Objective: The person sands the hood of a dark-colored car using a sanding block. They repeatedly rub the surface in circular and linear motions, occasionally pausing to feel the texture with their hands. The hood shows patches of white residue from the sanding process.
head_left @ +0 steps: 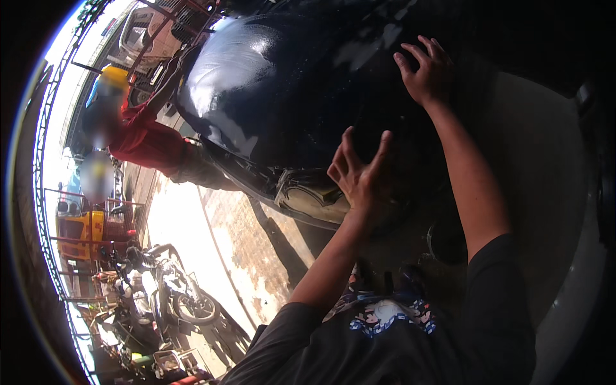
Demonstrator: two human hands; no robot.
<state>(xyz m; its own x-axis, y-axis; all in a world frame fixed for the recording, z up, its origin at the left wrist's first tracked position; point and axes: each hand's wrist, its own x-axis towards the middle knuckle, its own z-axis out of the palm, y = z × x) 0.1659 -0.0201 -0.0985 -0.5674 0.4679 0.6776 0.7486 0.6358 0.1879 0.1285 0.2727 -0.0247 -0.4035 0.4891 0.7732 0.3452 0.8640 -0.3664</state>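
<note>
A dark, glossy car body panel (282, 77), with pale streaks and speckles, fills the upper middle. My left hand (359, 170) is at its lower edge, just above a headlight (308, 197), with fingers spread and raised. My right hand (423, 70) is higher on the panel toward the right, fingers apart and slightly bent. I cannot tell whether either hand touches the surface. Neither holds anything.
A person in a red shirt (154, 147) leans at the car's left, an arm toward the panel. A motorcycle (186, 301), a yellow vehicle (80, 237) and red railings stand along the left. Sunlit pavement (218, 237) lies beside the car; shaded floor (532, 179) is at the right.
</note>
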